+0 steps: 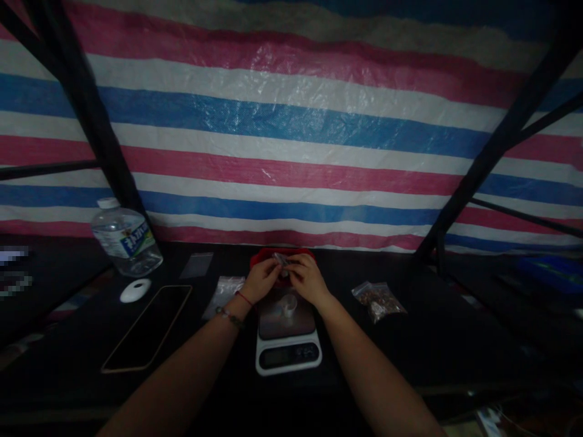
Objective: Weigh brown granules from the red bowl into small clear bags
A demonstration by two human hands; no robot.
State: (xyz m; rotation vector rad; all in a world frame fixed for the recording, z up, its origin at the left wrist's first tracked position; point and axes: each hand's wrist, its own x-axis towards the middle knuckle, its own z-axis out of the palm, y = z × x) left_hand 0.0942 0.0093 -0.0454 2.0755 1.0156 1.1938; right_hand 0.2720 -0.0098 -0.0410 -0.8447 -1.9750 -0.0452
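Note:
My left hand [263, 279] and my right hand [307, 277] meet over a red tray [257, 257] at the back of the table. Between their closed fingers is a small clear plastic bag [281, 260]; its contents are too dark to make out. Just below my hands stands a white kitchen scale [288, 359] with a small clear cup [288, 305] on its plate. A stack of clear zip bags [223, 295] lies beside my left wrist. To the right of my right hand rest filled zip bags [379, 301] holding small brown pieces.
At the left are a large plastic bottle [125, 237], a white computer mouse [135, 291], a phone [148, 329] and a single flat zip bag [197, 266]. Black metal posts [473, 164] frame both sides, and a striped tarp [291, 121] hangs behind the black table.

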